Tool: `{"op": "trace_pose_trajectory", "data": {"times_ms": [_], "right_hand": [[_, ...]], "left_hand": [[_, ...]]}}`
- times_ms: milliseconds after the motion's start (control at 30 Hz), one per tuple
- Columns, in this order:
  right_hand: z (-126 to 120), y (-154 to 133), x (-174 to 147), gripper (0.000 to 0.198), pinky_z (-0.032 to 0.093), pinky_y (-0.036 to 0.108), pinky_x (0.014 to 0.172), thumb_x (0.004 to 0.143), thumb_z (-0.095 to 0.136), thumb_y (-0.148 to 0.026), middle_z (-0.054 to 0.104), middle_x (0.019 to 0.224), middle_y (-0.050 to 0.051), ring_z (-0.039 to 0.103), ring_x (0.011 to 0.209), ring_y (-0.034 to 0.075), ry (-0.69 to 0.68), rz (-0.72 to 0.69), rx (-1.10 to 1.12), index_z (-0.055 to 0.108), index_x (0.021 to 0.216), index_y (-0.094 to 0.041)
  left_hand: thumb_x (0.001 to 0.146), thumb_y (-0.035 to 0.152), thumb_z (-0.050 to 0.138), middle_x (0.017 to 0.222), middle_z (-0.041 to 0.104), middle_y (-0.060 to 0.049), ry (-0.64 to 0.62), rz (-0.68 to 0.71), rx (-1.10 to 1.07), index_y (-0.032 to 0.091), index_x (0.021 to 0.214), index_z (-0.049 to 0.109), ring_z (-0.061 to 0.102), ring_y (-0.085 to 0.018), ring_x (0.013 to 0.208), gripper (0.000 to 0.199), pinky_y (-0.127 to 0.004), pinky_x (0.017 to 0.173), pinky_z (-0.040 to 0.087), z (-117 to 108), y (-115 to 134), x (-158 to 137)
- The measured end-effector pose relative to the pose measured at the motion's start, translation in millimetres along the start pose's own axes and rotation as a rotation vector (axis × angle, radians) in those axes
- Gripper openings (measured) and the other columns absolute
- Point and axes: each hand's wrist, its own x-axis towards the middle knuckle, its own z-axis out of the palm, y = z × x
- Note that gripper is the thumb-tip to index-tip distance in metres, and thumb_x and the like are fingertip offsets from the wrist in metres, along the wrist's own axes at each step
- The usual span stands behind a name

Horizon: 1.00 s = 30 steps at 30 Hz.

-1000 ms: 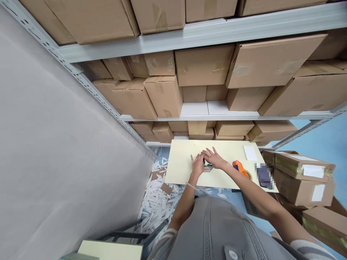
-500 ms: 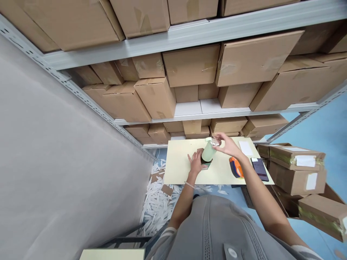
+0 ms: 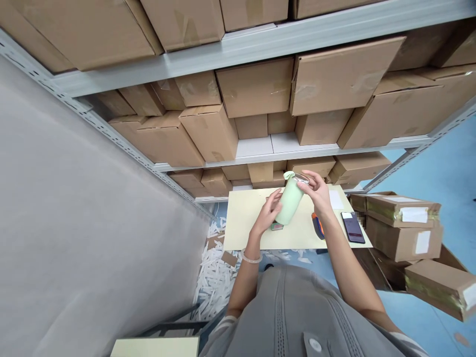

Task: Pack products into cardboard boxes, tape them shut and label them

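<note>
No text, number, brand or sign can be read.

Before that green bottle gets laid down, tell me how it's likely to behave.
The green bottle is likely stiff: its sides look straight while the right hand grips its top end. Its smooth, rounded body would probably roll on its side. Standing, it might tip if nudged, being taller than wide.

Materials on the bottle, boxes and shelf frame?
Bottle: smooth, pale green, fairly matte body; could be coated metal, plastic or glass, can't tell. Its top end shines silvery, maybe metal or clear plastic.
Boxes: likely cardboard; dull brown faces, folded flaps, shiny tape.
Shelf frame: probably painted metal; pale grey, soft sheen, slotted uprights.
</note>
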Motion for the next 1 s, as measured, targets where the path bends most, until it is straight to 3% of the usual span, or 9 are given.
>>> {"op": "trace_pose_trajectory", "data": {"times_ms": [133, 300, 400, 467, 567, 667, 900, 1000], "right_hand": [[18.5, -3.1, -6.2, 0.066, 0.052, 0.042, 0.094, 0.065, 0.083, -0.054, 0.071, 0.108, 0.008, 0.067, 0.103, 0.025, 0.058, -0.002, -0.055, 0.059, 0.118, -0.024], [14.7, 4.9, -12.5, 0.063, 0.054, 0.039, 0.092, 0.086, 0.052, -0.068, 0.065, 0.123, 0.010, 0.063, 0.112, 0.023, -0.088, 0.005, -0.110, 0.050, 0.134, -0.027], [6.8, 17.1, -26.5, 0.061, 0.055, 0.039, 0.090, 0.090, 0.039, -0.072, 0.065, 0.125, 0.010, 0.065, 0.109, 0.024, -0.111, 0.148, -0.044, 0.054, 0.129, -0.027], [7.1, 24.0, -42.1, 0.060, 0.057, 0.039, 0.084, 0.086, 0.044, -0.074, 0.070, 0.109, 0.011, 0.069, 0.095, 0.024, -0.164, 0.315, 0.043, 0.061, 0.114, -0.024], [17.3, 25.7, -67.5, 0.066, 0.058, 0.042, 0.078, 0.087, 0.036, -0.077, 0.072, 0.095, 0.012, 0.071, 0.084, 0.026, -0.455, 0.545, 0.284, 0.063, 0.103, -0.019], [30.2, 16.4, -84.0, 0.069, 0.057, 0.045, 0.081, 0.090, 0.028, -0.075, 0.073, 0.101, 0.014, 0.071, 0.091, 0.027, -0.584, 0.632, 0.498, 0.061, 0.110, -0.018], [31.3, 0.1, -89.8, 0.064, 0.057, 0.048, 0.083, 0.087, 0.038, -0.072, 0.072, 0.110, 0.016, 0.069, 0.101, 0.031, -0.445, 0.607, 0.656, 0.059, 0.119, -0.021], [29.8, 4.5, -91.2, 0.053, 0.058, 0.049, 0.083, 0.085, 0.048, -0.063, 0.072, 0.111, 0.014, 0.068, 0.103, 0.032, -0.368, 0.539, 0.642, 0.060, 0.117, -0.023]], "left_hand": [[0.079, 0.050, 0.073, 0.154, 0.042, -0.010, 0.069, -0.031, 0.076, 0.025, 0.149, 0.036, 0.041, -0.032, 0.140, 0.083, -0.045, 0.116, 0.034, 17.5, 21.8, -4.4], [0.074, 0.046, 0.079, 0.138, 0.058, -0.011, 0.170, -0.097, -0.157, 0.024, 0.137, 0.050, 0.055, -0.031, 0.127, 0.073, -0.043, 0.108, 0.042, 25.8, 29.5, -8.3], [0.074, 0.054, 0.077, 0.120, 0.067, -0.010, 0.233, -0.213, -0.486, 0.022, 0.129, 0.052, 0.066, -0.030, 0.111, 0.069, -0.044, 0.097, 0.051, 23.6, 31.5, -3.5], [0.075, 0.060, 0.073, 0.113, 0.070, -0.010, 0.275, -0.251, -0.659, 0.020, 0.125, 0.052, 0.070, -0.030, 0.104, 0.068, -0.044, 0.091, 0.054, 19.4, 35.9, 2.7], [0.077, 0.061, 0.071, 0.118, 0.070, -0.013, 0.290, -0.202, -0.768, 0.020, 0.124, 0.053, 0.069, -0.032, 0.110, 0.066, -0.043, 0.090, 0.055, 12.7, 47.2, 12.1], [0.078, 0.059, 0.071, 0.129, 0.066, -0.011, 0.237, -0.146, -0.778, 0.024, 0.128, 0.052, 0.064, -0.033, 0.119, 0.064, -0.043, 0.092, 0.055, 10.6, 57.2, 16.7], [0.073, 0.071, 0.068, 0.143, 0.056, -0.014, 0.054, -0.094, -0.750, 0.022, 0.127, 0.058, 0.053, -0.035, 0.132, 0.073, -0.036, 0.079, 0.059, 15.4, 59.4, 12.8], [0.069, 0.076, 0.067, 0.142, 0.058, -0.014, 0.110, -0.178, -0.695, 0.022, 0.127, 0.060, 0.051, -0.036, 0.133, 0.079, -0.036, 0.078, 0.059, 14.7, 59.1, 12.3]]}}
